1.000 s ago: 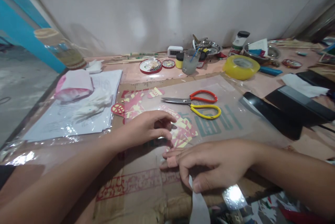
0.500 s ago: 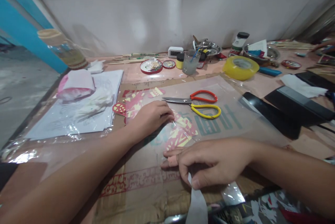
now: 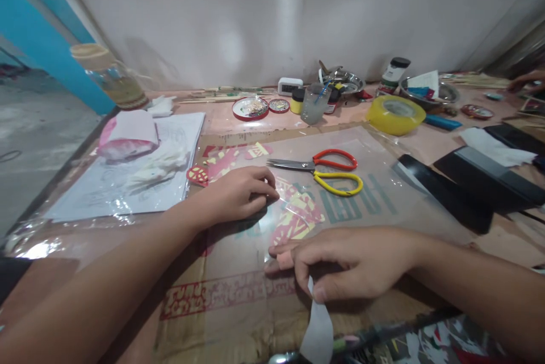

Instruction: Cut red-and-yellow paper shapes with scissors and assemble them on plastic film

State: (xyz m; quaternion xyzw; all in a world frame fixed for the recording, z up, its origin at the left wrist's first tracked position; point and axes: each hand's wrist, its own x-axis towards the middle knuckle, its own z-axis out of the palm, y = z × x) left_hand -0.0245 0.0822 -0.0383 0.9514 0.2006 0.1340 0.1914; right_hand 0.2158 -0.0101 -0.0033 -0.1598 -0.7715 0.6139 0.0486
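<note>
My left hand (image 3: pixel 240 196) rests on a clear plastic sheet (image 3: pixel 361 148), fingers bent together; whatever its fingertips pinch, if anything, I cannot make out. Beside those fingertips lies a pink-and-yellow patterned cutout (image 3: pixel 296 213), with more such pattern partly hidden behind the hand. My right hand (image 3: pixel 349 264) pinches a white strip (image 3: pixel 319 333) between thumb and index finger, and the strip hangs toward the table's front edge. Two other right fingers, one with a pinkish wrap, stretch over the sheet near the cutout. Scissors (image 3: pixel 298 165) with one red and one yellow handle lie just beyond.
Sheets of paper (image 3: pixel 97 193) with a pink-and-white bundle (image 3: pixel 130 134) lie at left, near a jar (image 3: pixel 113 77). Along the back are a cloudy cup (image 3: pixel 315 105), a yellow tape roll (image 3: pixel 395 116) and metal bowls. Black objects (image 3: pixel 489 176) and another person's hand (image 3: pixel 525 81) are at right.
The view has shifted slightly. My left hand has drawn back a little from the cutout, showing more of it. My right hand still holds the white strip, whose lower end has swung slightly.
</note>
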